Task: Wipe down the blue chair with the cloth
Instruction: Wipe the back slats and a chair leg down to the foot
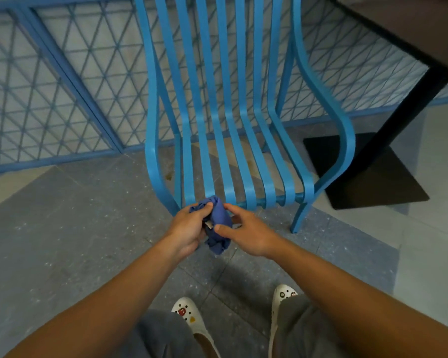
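Note:
A blue metal chair (233,130) made of long curved slats stands in front of me, its seat sloping down toward my hands. A bunched dark blue cloth (219,226) hangs just in front of the seat's front edge. My left hand (189,228) grips the cloth's left side with curled fingers. My right hand (246,231) pinches its right side between thumb and fingers. Neither hand touches the chair.
A blue lattice fence (49,94) runs behind the chair. A dark table (409,24) with a black post and flat base (373,177) stands at the right, close to the chair's armrest. Grey tiled floor lies all around; my white clogs (189,316) are below.

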Demonstrator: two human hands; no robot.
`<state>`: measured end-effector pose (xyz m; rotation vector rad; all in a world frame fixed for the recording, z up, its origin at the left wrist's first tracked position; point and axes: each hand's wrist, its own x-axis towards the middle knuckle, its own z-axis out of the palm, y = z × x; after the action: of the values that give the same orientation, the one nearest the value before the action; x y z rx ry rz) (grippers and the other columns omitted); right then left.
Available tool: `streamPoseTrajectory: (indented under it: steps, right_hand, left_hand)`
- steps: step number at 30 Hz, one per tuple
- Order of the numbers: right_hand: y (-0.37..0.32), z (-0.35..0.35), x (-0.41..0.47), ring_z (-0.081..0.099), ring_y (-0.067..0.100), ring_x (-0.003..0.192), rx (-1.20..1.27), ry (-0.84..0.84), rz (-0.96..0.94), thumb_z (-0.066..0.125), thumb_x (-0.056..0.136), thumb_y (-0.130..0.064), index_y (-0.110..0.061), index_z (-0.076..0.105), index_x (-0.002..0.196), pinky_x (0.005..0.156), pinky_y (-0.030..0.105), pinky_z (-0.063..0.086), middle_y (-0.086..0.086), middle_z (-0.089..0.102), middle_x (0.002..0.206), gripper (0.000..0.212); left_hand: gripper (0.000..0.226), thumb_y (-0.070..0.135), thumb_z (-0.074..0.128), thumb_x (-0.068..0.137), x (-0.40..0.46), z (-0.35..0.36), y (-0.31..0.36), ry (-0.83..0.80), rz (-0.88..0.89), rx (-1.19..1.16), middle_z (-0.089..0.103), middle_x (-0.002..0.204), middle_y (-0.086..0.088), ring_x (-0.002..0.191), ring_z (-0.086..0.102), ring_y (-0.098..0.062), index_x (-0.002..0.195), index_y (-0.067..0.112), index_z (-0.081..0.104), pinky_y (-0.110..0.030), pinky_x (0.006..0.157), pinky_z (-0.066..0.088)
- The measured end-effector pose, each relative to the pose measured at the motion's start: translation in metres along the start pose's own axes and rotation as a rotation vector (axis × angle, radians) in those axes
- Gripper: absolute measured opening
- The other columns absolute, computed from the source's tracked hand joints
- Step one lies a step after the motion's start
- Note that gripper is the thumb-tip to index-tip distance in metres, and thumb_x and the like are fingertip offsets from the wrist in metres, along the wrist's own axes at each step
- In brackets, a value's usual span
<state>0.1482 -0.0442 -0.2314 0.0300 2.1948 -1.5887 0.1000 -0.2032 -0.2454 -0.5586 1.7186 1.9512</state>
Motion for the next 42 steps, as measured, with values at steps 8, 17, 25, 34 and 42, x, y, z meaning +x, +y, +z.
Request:
streamPoseTrajectory:
  steps: [8,17,25,34,42]
  right_hand:
    - [-0.042,-0.045,-0.021,0.059,-0.003,0.093,-0.149,0.072,-0.085,0.062,0.101,-0.024,-0.025,0.044,0.148,0.072,0.010,0.050,-0.008,0.059,0.122,0.050]
    - [-0.079,-0.116,-0.055,0.063,0.010,0.112,-0.234,0.133,-0.134,0.063,0.100,-0.026,-0.022,0.049,0.147,0.088,0.020,0.054,-0.003,0.062,0.134,0.049]
    - [-0.125,-0.193,-0.094,0.067,0.011,0.108,-0.310,0.254,-0.160,0.062,0.101,-0.030,-0.030,0.058,0.136,0.092,0.034,0.057,-0.007,0.068,0.124,0.036]
    - [-0.178,-0.284,-0.115,0.065,0.012,0.092,-0.443,0.598,-0.175,0.069,0.095,-0.038,-0.019,0.044,0.138,0.069,0.024,0.052,0.003,0.064,0.115,0.053]
    - [-0.199,-0.360,-0.108,0.063,0.004,0.094,-0.415,0.778,-0.254,0.069,0.096,-0.026,-0.014,0.048,0.127,0.070,0.019,0.051,0.000,0.063,0.112,0.040]
  left_hand:
    - [0.017,0.016,0.054,0.104,-0.026,0.033,0.047,-0.132,0.112,0.057,0.074,0.110,-0.015,0.093,0.073,-0.024,0.113,0.010,0.067,-0.039,0.075,0.059]
    - [0.030,0.004,0.058,0.100,-0.053,0.073,0.102,-0.351,0.222,0.250,0.072,0.120,-0.008,0.107,0.071,-0.025,0.128,0.016,0.063,-0.037,0.083,0.062]
    - [0.038,0.038,0.049,0.104,-0.078,0.144,0.157,-0.429,0.267,0.126,0.075,0.116,-0.008,0.107,0.072,-0.025,0.120,0.010,0.068,-0.043,0.092,0.058]
    - [0.023,0.022,0.056,0.102,-0.091,0.251,0.220,-0.307,0.429,0.091,0.073,0.111,-0.017,0.101,0.071,-0.032,0.106,0.006,0.073,-0.050,0.086,0.061]
    - [0.020,0.017,0.053,0.103,-0.072,0.320,0.263,-0.329,0.729,0.338,0.073,0.101,-0.011,0.090,0.069,-0.026,0.094,0.021,0.070,-0.034,0.079,0.058]
